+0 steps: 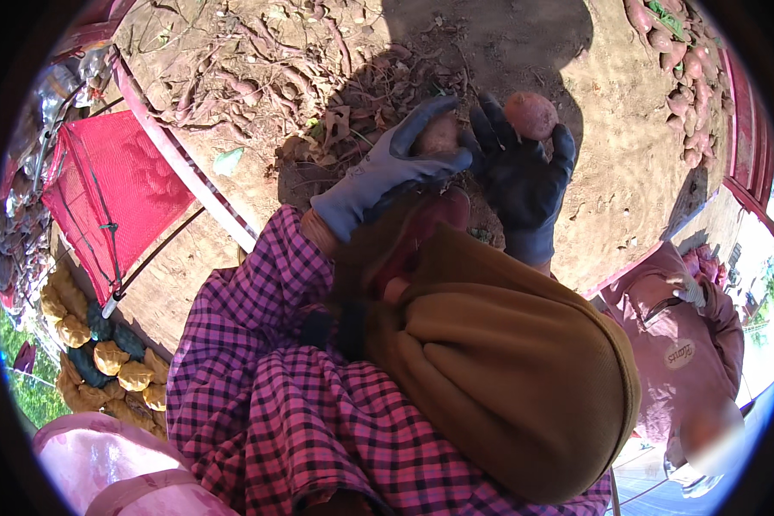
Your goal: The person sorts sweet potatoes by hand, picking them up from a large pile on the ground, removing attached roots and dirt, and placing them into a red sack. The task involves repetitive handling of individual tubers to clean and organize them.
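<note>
My left hand (393,168), in a grey work glove with a dark coated palm, is curled around a reddish-brown sweet potato (437,134). Beside it, palm up, my right hand (522,174) wears a dark coated glove. A rounder pink sweet potato (531,116) rests between its fingertips and thumb. Both hands are above a dusty tan surface (619,161). Just beyond the left hand lies a heap of thin roots (264,71) with dry leaves, partly in shadow. Below the hands another reddish object (448,209) shows, partly hidden by brown cloth (522,361).
Sweet potatoes (693,90) are piled along the right edge. A pale rail (187,168) bounds the surface at left, with a red mesh bag (116,187) beyond it. Yellow and dark bundles (119,364) sit at lower left. Another person (674,342) in pink clothing is at right.
</note>
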Demonstrator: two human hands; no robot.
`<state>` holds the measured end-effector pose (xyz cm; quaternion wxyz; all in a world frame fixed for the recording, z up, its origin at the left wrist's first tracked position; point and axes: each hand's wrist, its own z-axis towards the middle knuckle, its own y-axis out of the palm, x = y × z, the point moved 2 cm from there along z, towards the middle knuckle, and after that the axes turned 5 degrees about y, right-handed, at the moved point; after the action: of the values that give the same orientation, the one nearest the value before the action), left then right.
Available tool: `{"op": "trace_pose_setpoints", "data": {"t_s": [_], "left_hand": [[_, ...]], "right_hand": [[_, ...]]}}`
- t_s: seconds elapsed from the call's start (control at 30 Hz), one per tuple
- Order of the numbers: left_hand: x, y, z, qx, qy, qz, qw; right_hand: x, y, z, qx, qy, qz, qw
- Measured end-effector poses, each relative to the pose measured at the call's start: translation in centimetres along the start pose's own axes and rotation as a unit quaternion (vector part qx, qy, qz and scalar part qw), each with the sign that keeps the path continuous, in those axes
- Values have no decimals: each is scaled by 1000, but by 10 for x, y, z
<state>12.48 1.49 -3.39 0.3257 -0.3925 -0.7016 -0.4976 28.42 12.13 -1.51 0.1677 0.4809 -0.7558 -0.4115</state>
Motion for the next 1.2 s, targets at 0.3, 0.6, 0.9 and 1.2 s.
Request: {"op": "trace_pose_setpoints", "data": {"t_s": [0.3,0.6,0.9,1.2], "left_hand": [[32,-17,-32,-11,41,-359,932],[33,-32,-54,39,-6,-267,963],[33,-43,-71,160,84,-413,893],[9,-73,-74,240,164,-468,835]], "right_hand": [[13,43,1,-59,-84,-205,973],[65,91,9,-98,-249,-847,460],[65,102,15,-187,-202,-746,606],[93,97,39,-197,-221,-784,545]]}}
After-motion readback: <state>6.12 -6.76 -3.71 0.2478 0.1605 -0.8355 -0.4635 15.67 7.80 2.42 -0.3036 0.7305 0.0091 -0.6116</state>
